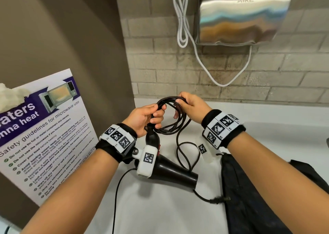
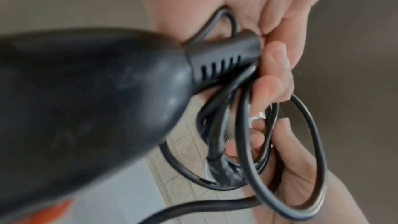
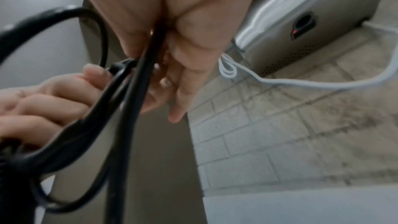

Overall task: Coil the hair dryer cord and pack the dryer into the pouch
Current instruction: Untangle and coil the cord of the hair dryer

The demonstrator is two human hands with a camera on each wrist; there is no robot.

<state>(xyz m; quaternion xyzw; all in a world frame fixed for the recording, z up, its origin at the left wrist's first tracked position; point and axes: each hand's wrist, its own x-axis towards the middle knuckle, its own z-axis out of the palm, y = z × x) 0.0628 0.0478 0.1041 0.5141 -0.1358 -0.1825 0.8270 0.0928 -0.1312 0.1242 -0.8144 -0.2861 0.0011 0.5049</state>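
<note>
two hands work above a white counter [image 1: 267, 116], under a brick-tiled wall [image 1: 156, 55] that carries a steel hand dryer [image 1: 242, 16] with a white cable [image 1: 181, 19] looped beside it. a microwave safety poster [image 1: 44, 126] leans on the brown panel to the left. the dark pouch [image 1: 249, 189] lies crumpled on the counter at the right, its drawstring trailing toward the dryer's nozzle. the black hair dryer [image 1: 170, 171] hangs nozzle-down over the counter, its handle end up at the left hand [image 1: 142, 119], whose fingers curl round the handle tip and several loops of the black cord [image 1: 170, 114]; the left wrist view shows the fingertips [image 2: 275, 89] clamped on those strands by the ribbed strain relief. the right hand [image 1: 192, 107] is closed on the top of the same coil, the cord passing between thumb and fingers [image 3: 178, 91]. the rest of the cord drops loose from the coil onto the counter near a small printed marker [image 1: 202, 148].
</note>
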